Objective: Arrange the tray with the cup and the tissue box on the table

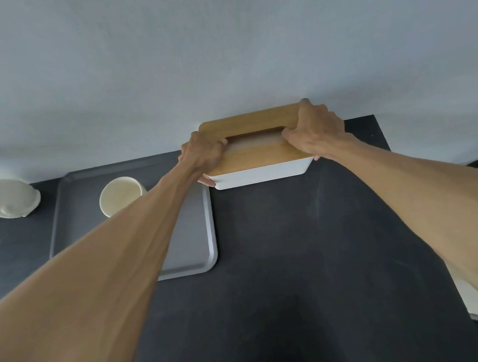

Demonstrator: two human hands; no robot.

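Hands first: your left hand (204,155) is clamped over the left end of the tissue box (259,161) and your right hand (313,132) over the right end, fingers curled onto the wooden lid (243,122), thumbs low on the white body. That is a firm two-handed hold, evenly spread.

The box sits at about 12 o'clock on the dark table (297,248), hard up toward the wall (219,51); whether it is resting or just lifted I cannot tell. Its near left corner overlaps the far right corner of the grey tray (203,242), which lies at 10 o'clock. The cup (121,195) stands upright inside the tray, in its far part, just beyond your left forearm.

To do this well, keep the box level and move both hands as one, since the lid looks like a loose-fitting piece that could shift if you squeeze unevenly. Judge your clearance on the left: your forearm passes close over the cup, so raise the elbow before sweeping toward 9 o'clock. Set the box down flat, square to the tray's edge, not riding on its rim.
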